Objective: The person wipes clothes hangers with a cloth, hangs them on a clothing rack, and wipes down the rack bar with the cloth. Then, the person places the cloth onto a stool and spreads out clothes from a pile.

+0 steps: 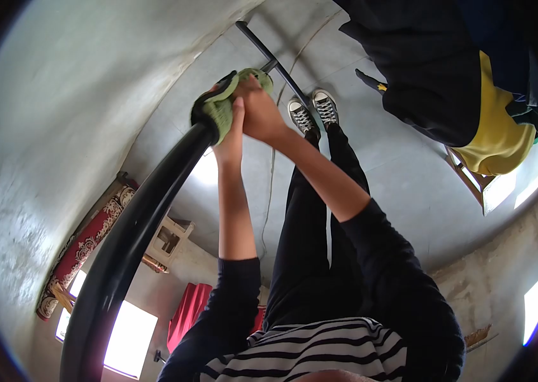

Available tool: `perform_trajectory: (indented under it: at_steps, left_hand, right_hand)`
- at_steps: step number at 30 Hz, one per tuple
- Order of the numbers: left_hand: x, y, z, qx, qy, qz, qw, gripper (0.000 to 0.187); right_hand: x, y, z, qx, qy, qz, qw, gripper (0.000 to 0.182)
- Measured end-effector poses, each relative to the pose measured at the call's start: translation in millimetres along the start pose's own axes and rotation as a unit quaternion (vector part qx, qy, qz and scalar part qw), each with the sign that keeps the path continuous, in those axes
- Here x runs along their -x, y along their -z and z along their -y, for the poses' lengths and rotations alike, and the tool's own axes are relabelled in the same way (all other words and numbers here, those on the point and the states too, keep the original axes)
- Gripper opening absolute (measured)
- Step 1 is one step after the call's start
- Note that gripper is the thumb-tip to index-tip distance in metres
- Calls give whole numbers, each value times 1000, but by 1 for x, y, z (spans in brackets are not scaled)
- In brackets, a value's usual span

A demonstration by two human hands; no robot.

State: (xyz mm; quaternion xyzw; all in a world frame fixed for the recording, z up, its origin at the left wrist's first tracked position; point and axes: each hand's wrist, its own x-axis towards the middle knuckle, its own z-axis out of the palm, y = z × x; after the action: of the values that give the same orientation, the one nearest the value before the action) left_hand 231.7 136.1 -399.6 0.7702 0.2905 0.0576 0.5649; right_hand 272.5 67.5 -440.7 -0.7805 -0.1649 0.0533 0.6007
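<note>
Black pole (135,223): 1, slanting, near end cut off at the frame's lower left. Green cloth (220,116): 1, wrapped around the pole. Left hand (229,130): closed around the cloth, fingers mostly hidden. Right hand (259,111): curled tight over the cloth, fingertips unclear. Floor (403,197): stretches between trousers (301,242) and hanging clothes (428,83), themselves partly cropped.

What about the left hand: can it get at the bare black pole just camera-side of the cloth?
Likely yes: the left hand is at the green cloth around the black pole, close to that bare stretch, with only cloth visible between.
</note>
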Motion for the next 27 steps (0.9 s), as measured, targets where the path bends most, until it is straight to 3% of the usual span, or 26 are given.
perform_trajectory:
  at_steps: [3,6,7,11,14,16,24,27]
  left_hand:
    - [6,10,-20,-1,-40,-23,999,47]
    - [-4,0,5,-6,-46,-12,999,45]
    - [-7,-8,14,8,-12,-6,1000,41]
    - [-31,-29,69,35,-34,34,998,35]
    - [-36,-34,76,12,-30,32,999,37]
    - [-35,-32,74,4,39,35,999,35]
    - [-29,-27,46,-2,29,51,998,30]
    - [-17,-20,22,31,-10,29,999,31]
  right_hand:
    - [0,3,34,-71,-26,-28,997,17]
    - [-3,-1,12,-79,-23,-17,996,17]
    - [-1,-7,-2,-61,-42,-33,997,19]
    - [2,-22,-66,-14,-131,13,991,20]
    - [-4,-18,-80,43,-174,149,972,20]
    - [-1,-16,-78,27,-167,138,976,19]
    - [-6,-8,-60,14,-185,145,972,19]
    - [-5,-3,-43,8,-103,96,990,16]
